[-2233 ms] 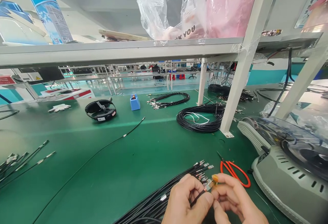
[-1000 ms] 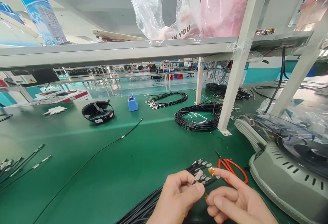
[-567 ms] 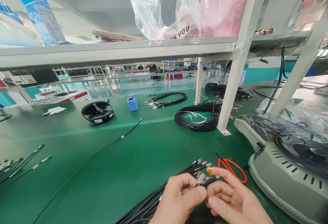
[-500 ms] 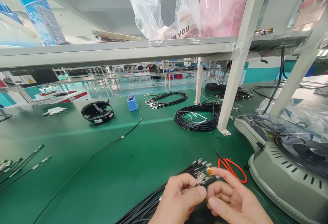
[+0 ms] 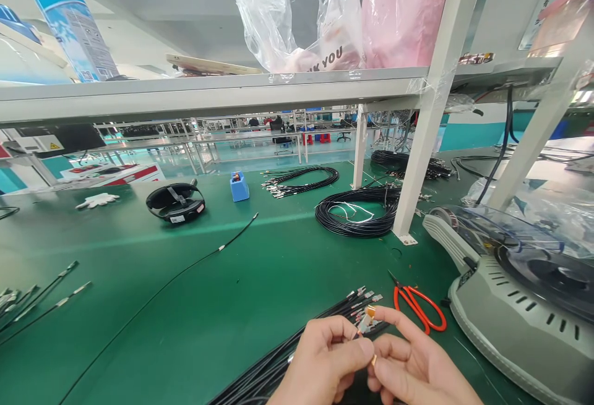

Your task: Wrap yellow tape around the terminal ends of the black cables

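Observation:
My left hand (image 5: 325,358) pinches a thin cable just behind its small silvery connector (image 5: 365,323), which points up and away. At the tip of my right index finger, a piece of amber tape (image 5: 370,311) meets the connector's far end. The thumb and another finger of my right hand (image 5: 413,362) close on a second small amber piece (image 5: 374,360) beside my left thumb. Under both hands lies a bundle of black cables (image 5: 273,371) with metal ends. Red-handled scissors (image 5: 420,307) rest just beyond my right hand.
A grey-green round tape dispenser (image 5: 505,312) stands at the right. Coiled black cables (image 5: 355,229) lie by a white shelf post (image 5: 420,145). Farther left are a blue container (image 5: 239,187), a black headband (image 5: 175,204), a white glove (image 5: 97,201) and a single cable (image 5: 162,286).
My right hand has shifted left, bringing the amber tape on its index fingertip against the connector's end. The left hand stays almost still.

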`<act>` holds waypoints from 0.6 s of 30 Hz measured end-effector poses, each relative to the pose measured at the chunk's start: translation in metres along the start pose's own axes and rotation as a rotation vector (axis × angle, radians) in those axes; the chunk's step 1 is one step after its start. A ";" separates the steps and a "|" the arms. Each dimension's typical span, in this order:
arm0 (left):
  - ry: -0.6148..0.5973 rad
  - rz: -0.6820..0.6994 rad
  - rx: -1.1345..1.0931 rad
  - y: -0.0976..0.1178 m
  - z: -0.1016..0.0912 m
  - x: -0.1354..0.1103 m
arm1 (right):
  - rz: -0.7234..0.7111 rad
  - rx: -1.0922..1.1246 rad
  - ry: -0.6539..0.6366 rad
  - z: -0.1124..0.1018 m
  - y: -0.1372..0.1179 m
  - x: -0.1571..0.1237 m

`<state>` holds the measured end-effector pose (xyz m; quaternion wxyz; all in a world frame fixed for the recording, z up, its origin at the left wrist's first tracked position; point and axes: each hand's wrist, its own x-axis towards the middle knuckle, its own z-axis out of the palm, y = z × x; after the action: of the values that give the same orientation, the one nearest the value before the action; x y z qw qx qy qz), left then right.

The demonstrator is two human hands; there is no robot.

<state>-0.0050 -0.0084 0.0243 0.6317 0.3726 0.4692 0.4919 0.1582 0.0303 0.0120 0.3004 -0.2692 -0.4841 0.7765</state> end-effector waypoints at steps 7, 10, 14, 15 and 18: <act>-0.047 -0.012 -0.043 0.001 -0.002 0.001 | -0.028 0.053 -0.022 -0.006 0.003 0.003; -0.012 -0.020 -0.050 0.002 -0.001 0.001 | -0.032 0.078 -0.041 -0.006 0.002 0.002; -0.019 -0.030 -0.056 0.004 -0.001 0.001 | -0.027 0.101 -0.050 -0.007 0.002 0.001; -0.034 -0.031 -0.061 0.005 -0.001 0.000 | -0.025 0.115 -0.047 -0.007 0.002 0.001; -0.093 -0.024 -0.080 0.005 -0.002 -0.002 | -0.013 0.174 -0.047 -0.007 0.003 0.001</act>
<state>-0.0082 -0.0092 0.0289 0.6728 0.3640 0.4239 0.4850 0.1624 0.0342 0.0064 0.3161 -0.2207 -0.4233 0.8199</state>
